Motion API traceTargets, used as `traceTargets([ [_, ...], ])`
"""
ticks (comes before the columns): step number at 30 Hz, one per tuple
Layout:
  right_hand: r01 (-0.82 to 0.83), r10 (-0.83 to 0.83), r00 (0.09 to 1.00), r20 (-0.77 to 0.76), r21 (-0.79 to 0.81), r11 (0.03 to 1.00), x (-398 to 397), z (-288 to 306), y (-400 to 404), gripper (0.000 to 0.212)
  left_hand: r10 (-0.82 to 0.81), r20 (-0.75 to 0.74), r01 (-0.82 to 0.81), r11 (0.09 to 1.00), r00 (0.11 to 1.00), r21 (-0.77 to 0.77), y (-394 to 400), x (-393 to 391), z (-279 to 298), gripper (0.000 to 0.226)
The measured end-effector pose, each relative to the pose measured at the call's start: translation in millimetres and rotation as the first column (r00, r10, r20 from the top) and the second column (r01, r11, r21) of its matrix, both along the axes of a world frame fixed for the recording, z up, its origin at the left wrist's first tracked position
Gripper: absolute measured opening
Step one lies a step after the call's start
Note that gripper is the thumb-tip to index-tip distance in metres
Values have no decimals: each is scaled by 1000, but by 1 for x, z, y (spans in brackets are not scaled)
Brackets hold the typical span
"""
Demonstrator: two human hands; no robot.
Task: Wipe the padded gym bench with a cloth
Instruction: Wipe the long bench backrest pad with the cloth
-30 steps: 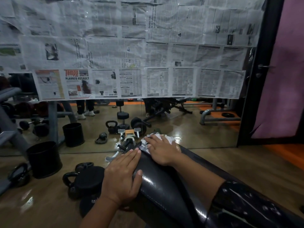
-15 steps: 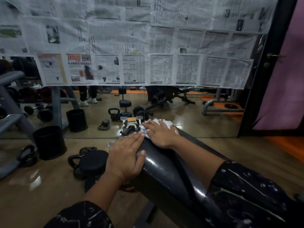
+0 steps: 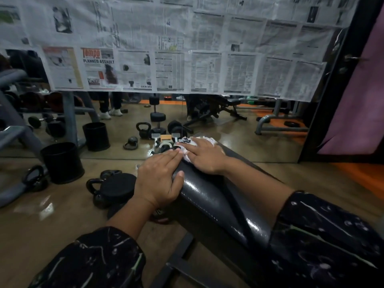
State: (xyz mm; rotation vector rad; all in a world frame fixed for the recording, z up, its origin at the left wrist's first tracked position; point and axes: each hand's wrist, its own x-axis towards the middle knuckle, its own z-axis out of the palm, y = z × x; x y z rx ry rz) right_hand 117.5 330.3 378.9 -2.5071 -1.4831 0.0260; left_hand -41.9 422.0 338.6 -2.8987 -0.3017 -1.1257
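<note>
- Black shiny padding is covering the gym bench, and it is running from 5 o'clock up toward the middle.
- Its skin is looking smooth and a bit wet, with bright spots of light on the rounded edge.
- The cloth is white with dark marks, and it is lying crumpled on the far end of the bench, just past the middle toward 12 o'clock.
- The right hand is pressing flat on the cloth, fingers straight and not curled round it.
- The left hand is resting on the bench's left edge, fingers straight, thumb lying on top of the pad, holding nothing.
- To do this step well, I think the right hand should be pushing down evenly and sliding in long, overlapping strokes along the pad.
- The cloth is looking bunched, so spreading it flatter could help it clean more.
- The left hand is helping by steadying the bench.
- Kettlebells are sitting on the floor at 9 o'clock, near the bench.
</note>
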Motion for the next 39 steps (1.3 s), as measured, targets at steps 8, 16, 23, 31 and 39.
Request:
traceTargets([
  [8,77,-74,994,-85,44,996,35,-10,-21,52,12,-4,-12,1000,1000,5,0,1,0,58],
  [16,-19,17,999,42,64,998,-3,-8,-8,49,17,24,-17,1000,1000,14,1,3,-1,58],
  [23,133,-130,989,-73,44,990,9,-7,-10,52,32,-9,-32,999,999,-7,-3,0,0,60],
  [31,-83,81,997,14,134,988,-11,-21,-37,58,33,-26,-33,999,999,1,-2,-1,3,60],
  [39,144,-145,984,-108,-9,989,41,-1,1,59,29,3,-29,1000,1000,-6,-3,0,2,59],
])
